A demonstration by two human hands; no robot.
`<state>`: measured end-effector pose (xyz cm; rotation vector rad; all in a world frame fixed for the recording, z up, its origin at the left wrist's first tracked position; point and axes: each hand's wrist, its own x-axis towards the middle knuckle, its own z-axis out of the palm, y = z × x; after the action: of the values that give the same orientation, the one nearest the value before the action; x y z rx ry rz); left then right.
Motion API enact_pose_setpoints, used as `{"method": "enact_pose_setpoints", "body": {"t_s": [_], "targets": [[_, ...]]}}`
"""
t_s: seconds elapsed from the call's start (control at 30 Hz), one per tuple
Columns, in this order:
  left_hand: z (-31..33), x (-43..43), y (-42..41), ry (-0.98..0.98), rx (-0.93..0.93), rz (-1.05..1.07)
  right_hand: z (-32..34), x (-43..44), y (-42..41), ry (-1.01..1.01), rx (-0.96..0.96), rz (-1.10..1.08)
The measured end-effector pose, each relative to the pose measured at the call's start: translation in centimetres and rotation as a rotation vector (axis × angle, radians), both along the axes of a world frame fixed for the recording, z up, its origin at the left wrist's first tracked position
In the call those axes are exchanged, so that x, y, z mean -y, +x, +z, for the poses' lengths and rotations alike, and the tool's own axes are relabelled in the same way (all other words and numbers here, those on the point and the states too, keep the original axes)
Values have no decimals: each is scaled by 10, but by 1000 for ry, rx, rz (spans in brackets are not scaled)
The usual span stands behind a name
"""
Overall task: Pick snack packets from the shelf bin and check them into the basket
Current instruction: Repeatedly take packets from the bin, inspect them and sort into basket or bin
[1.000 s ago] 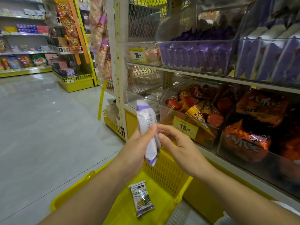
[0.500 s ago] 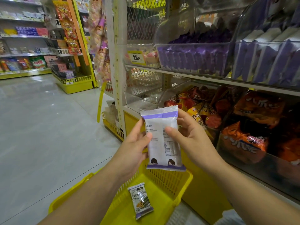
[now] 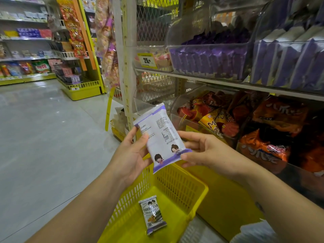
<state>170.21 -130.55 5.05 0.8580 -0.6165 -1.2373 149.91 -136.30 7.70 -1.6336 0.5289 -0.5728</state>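
Hands are holding a white-and-purple snack packet [image 3: 160, 134] tilted above the yellow basket [image 3: 177, 183]: the left hand [image 3: 130, 155] is pinching its left edge, thumb on the printed face, while the right hand [image 3: 205, 152] is pinching its lower right corner. A second packet [image 3: 153, 213] is lying inside the basket.
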Motion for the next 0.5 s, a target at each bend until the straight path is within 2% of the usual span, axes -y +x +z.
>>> {"method": "enact_pose_setpoints", "body": {"t_s": [0.23,0.4,0.5], "targets": [[4,-3,-5,-41,9,-12,-6,-1,2,-208,-73,-135],[5,-5,-13,-62,17,17,-17,-3,8,-348,-198,-135],[1,-6,-19,-69,29,56,-21,-10,15,-402,-187,-132]]}}
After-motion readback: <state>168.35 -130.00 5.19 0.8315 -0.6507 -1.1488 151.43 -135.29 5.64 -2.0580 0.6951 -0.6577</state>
